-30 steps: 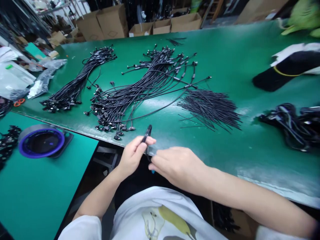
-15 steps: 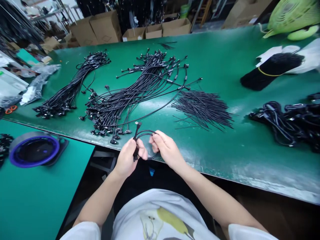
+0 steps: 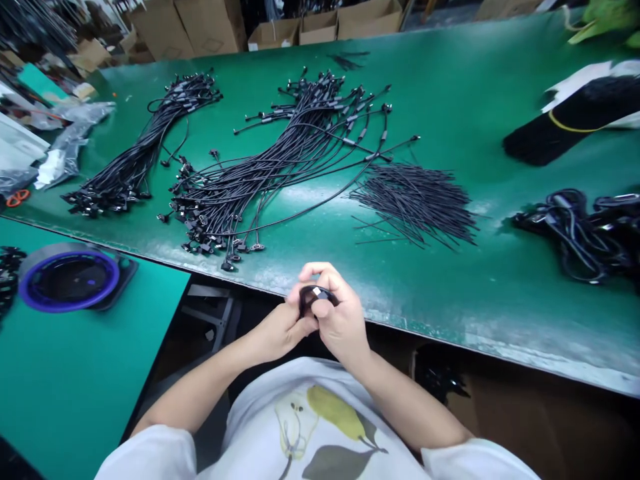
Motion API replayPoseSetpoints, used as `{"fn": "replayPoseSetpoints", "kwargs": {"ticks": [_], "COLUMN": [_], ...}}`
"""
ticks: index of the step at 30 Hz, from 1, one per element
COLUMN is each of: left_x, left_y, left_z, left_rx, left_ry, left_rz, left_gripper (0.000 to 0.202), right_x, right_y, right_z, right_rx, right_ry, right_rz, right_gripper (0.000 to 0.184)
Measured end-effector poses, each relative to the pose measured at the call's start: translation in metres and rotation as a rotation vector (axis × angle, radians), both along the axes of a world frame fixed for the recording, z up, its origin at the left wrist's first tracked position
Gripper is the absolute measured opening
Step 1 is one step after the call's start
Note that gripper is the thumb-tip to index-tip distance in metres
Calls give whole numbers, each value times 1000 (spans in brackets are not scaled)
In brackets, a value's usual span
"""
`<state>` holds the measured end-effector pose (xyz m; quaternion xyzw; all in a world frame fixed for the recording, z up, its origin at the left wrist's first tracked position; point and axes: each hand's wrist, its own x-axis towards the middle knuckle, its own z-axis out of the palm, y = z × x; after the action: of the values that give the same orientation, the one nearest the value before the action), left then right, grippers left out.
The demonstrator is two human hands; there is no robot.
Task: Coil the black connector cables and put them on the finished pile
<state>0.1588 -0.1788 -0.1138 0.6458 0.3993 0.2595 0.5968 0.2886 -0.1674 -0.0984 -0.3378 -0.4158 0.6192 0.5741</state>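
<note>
A black cable with a silver plug is bunched into a small coil between my two hands, near the front edge of the green table. My left hand grips the coil from the left, fingers closed. From the right, my right hand wraps its fingers and thumb around the same coil. Much of the cable is covered by the fingers. Beyond the hands lies a spread of loose black cables with connectors at both ends. Thin black ties lie in a pile to its right.
Another bunch of cables lies at left. Coiled cables and a banded black bundle are at right. A round blue-rimmed object rests on the lower left table. Orange scissors lie near plastic bags. Cardboard boxes stand behind.
My hands have come together, and the loop between them is now a tighter coil. My left hand has moved right toward my right hand. The view has tilted slightly downward.
</note>
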Motion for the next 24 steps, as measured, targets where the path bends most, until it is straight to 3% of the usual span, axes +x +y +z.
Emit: {"fn": "replayPoseSetpoints", "kwargs": {"ticks": [3, 6, 10, 14, 16, 18, 21, 24], "left_x": [-2, -2, 1, 6, 9, 13, 15, 11], "left_y": [-4, -3, 2, 2, 1, -1, -1, 3], "left_z": [0, -3, -4, 3, 8, 12, 10, 2], "left_rx": [-15, -34, -158, -664, -907, -995, -898, -680], "left_ry": [10, -1, -149, -491, -632, -670, -628, -493], "left_rz": [-107, -26, 12, -63, -7, 97, 191, 258], "left_gripper": [58, 58, 56, 49, 43, 38, 40, 41], "right_x": [0, 4, 10, 9, 8, 11, 29, 57], "right_y": [6, 17, 24, 32, 39, 46, 53, 51], "right_z": [1, 5, 7, 3, -1, -3, -2, 6], "right_rx": [-116, -234, -243, -225, -234, -231, -46, 452], "right_ry": [145, 203, 152, 144, 164, 148, -129, -679], "right_rz": [102, 154, 272, 341, 326, 304, 220, 117], "right_gripper": [48, 40, 39, 41, 43, 44, 36, 18]}}
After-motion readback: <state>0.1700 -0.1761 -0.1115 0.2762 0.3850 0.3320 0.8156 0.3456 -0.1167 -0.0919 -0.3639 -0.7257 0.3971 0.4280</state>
